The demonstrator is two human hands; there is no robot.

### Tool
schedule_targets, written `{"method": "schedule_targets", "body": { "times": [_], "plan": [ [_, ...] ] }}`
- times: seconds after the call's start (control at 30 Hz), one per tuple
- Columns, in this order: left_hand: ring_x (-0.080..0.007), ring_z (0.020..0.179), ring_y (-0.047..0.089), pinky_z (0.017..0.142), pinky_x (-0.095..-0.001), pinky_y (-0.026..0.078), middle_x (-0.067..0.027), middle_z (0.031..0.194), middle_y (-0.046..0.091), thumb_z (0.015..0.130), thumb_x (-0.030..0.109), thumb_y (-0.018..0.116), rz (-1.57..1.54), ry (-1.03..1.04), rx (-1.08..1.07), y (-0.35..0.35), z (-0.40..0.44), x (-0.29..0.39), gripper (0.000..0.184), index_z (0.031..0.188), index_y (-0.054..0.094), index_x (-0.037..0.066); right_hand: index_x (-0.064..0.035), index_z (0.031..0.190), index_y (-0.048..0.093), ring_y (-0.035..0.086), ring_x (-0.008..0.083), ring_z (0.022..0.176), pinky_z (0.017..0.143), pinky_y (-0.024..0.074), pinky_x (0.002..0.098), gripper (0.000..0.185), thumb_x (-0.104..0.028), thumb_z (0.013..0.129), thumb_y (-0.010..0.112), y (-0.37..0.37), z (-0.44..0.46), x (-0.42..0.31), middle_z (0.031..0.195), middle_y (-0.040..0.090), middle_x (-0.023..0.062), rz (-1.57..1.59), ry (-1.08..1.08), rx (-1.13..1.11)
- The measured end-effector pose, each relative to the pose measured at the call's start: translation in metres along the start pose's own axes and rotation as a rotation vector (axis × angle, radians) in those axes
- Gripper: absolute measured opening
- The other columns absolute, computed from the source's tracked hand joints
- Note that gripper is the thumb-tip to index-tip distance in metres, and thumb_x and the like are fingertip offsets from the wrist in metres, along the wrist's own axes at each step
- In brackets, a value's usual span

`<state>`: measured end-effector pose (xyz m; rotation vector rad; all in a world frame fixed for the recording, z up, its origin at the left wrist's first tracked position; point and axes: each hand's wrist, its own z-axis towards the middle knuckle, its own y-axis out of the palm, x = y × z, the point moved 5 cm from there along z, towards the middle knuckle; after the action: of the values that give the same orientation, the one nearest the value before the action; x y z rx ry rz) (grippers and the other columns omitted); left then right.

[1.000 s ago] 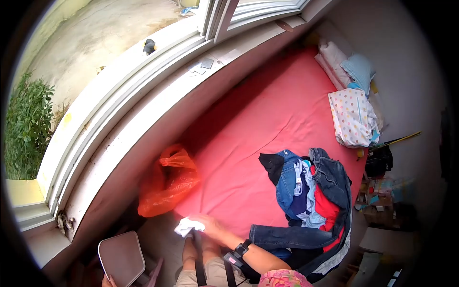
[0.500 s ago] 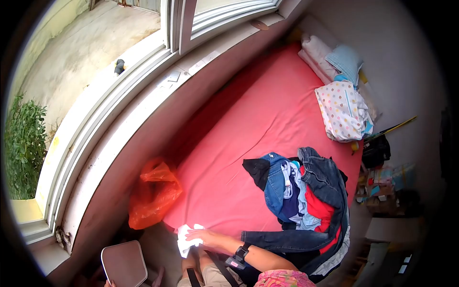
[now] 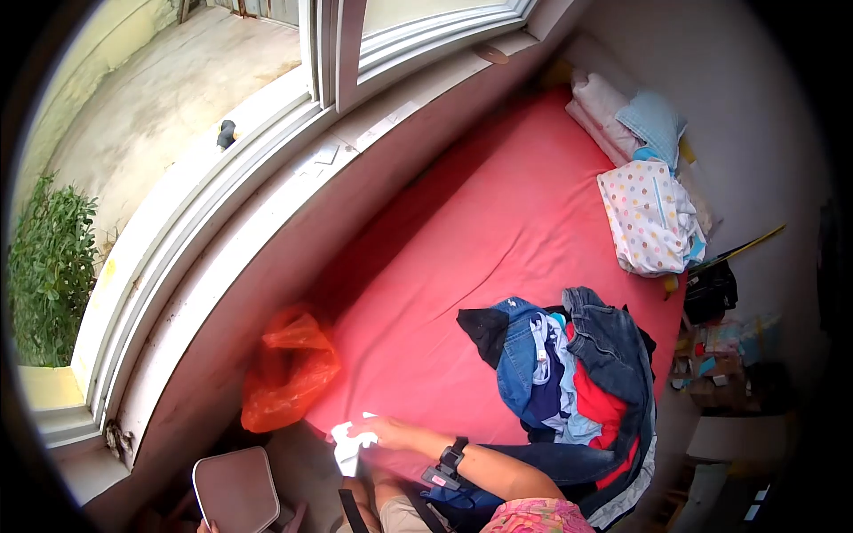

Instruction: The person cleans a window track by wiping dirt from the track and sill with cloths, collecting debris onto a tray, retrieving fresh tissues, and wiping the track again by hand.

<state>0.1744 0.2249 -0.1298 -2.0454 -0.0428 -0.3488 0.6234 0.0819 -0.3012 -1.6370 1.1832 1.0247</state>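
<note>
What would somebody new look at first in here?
Probably the big pinkish-red sheet stretched across the middle, with a messy heap of clothes on its lower right. Next might come the shiny orange-red plastic bag by the sheet's lower left edge. Near the bottom, a right hand holds a bright white item, maybe cloth.

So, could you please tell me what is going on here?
The person's right hand holds a white cloth near the edge of a red-covered bed. The left hand, mostly out of frame, is at a brown panel. A heap of clothes lies on the bed; an orange plastic bag is by its window-side edge.
</note>
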Motion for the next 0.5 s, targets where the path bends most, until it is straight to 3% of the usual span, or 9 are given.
{"method": "schedule_targets", "body": {
  "times": [0.03,0.1,0.13,0.23,0.27,0.37,0.4,0.47,0.5],
  "plan": [
    [-0.0258,0.078,0.059,0.069,-0.0359,0.045,-0.0219,0.092,0.061,0.087,0.008,0.042,0.014,-0.023,-0.005,0.002,-0.002,-0.006,0.026,0.105,0.054,-0.006,-0.0116,0.107,0.059,0.054,0.0259,0.103,0.091,0.0402,0.0322,0.036,0.001,0.073,0.054,-0.041,0.004,-0.003,0.106,0.059,0.0135,0.060,-0.103,0.252],
    [-0.0269,0.078,0.059,0.070,-0.0360,0.045,-0.0224,0.092,0.061,0.087,0.009,0.043,-0.008,-0.056,-0.005,-0.001,-0.008,0.001,0.026,0.105,0.054,-0.006,-0.0065,0.103,0.058,0.056,0.0289,0.096,0.083,0.0445,0.0333,0.032,0.000,0.071,0.057,-0.154,0.001,-0.012,0.101,0.060,0.0139,0.021,0.006,0.624],
    [-0.0280,0.079,0.059,0.070,-0.0361,0.045,-0.0229,0.092,0.061,0.086,0.009,0.044,-0.036,-0.074,-0.002,-0.002,-0.009,0.002,0.026,0.105,0.054,-0.006,-0.0052,0.102,0.057,0.056,0.0314,0.095,0.081,0.0454,0.0344,0.032,0.001,0.071,0.057,-0.216,-0.007,-0.018,0.100,0.059,0.0156,-0.314,-0.075,0.905],
    [-0.0300,0.079,0.059,0.070,-0.0364,0.045,-0.0245,0.092,0.060,0.086,0.010,0.046,0.056,-0.126,-0.011,0.001,-0.013,-0.003,0.026,0.105,0.054,-0.006,-0.0051,0.104,0.056,0.057,0.0320,0.091,0.077,0.0459,0.0366,0.035,0.005,0.071,0.051,-0.348,-0.052,0.023,0.102,0.059,0.0166,-0.641,0.149,1.611],
    [-0.0300,0.079,0.059,0.070,-0.0364,0.045,-0.0245,0.092,0.060,0.086,0.010,0.046,0.055,-0.139,-0.006,0.003,-0.016,-0.007,0.026,0.105,0.054,-0.006,-0.0066,0.106,0.056,0.059,0.0302,0.088,0.076,0.0462,0.0365,0.036,0.005,0.072,0.050,-0.372,-0.066,0.051,0.101,0.061,0.0150,-0.396,0.349,1.704],
    [-0.0335,0.077,0.058,0.069,-0.0374,0.045,-0.0253,0.089,0.059,0.085,0.011,0.048,0.074,-0.099,0.039,0.006,-0.024,-0.020,0.026,0.104,0.054,-0.006,-0.0076,0.109,0.057,0.060,0.0272,0.085,0.075,0.0466,0.0346,0.035,0.000,0.074,0.053,-0.389,-0.050,0.103,0.096,0.063,0.0121,-0.152,0.765,1.652],
    [-0.0344,0.076,0.058,0.068,-0.0378,0.045,-0.0251,0.088,0.059,0.084,0.011,0.048,0.090,-0.099,0.035,0.008,-0.026,-0.025,0.025,0.102,0.055,-0.005,-0.0066,0.107,0.057,0.056,0.0300,0.095,0.081,0.0443,0.0368,0.033,-0.002,0.075,0.053,-0.384,-0.026,0.116,0.103,0.060,0.0142,-0.160,0.724,1.526],
    [-0.0354,0.075,0.058,0.068,-0.0383,0.045,-0.0249,0.086,0.059,0.084,0.011,0.049,0.110,-0.108,0.030,0.009,-0.030,-0.033,0.024,0.101,0.056,-0.005,-0.0051,0.107,0.058,0.047,0.0343,0.107,0.089,0.0393,0.0391,0.032,-0.003,0.075,0.053,-0.359,0.027,0.099,0.113,0.055,0.0165,-0.781,0.388,1.458],
    [-0.0362,0.074,0.058,0.067,-0.0386,0.045,-0.0246,0.085,0.059,0.084,0.012,0.049,0.127,-0.097,0.043,0.009,-0.031,-0.035,0.024,0.099,0.056,-0.006,-0.0039,0.105,0.058,0.043,0.0361,0.111,0.092,0.0369,0.0392,0.032,-0.003,0.074,0.053,-0.339,0.051,0.088,0.116,0.052,0.0176,-0.764,0.276,1.392]
  ]
}}
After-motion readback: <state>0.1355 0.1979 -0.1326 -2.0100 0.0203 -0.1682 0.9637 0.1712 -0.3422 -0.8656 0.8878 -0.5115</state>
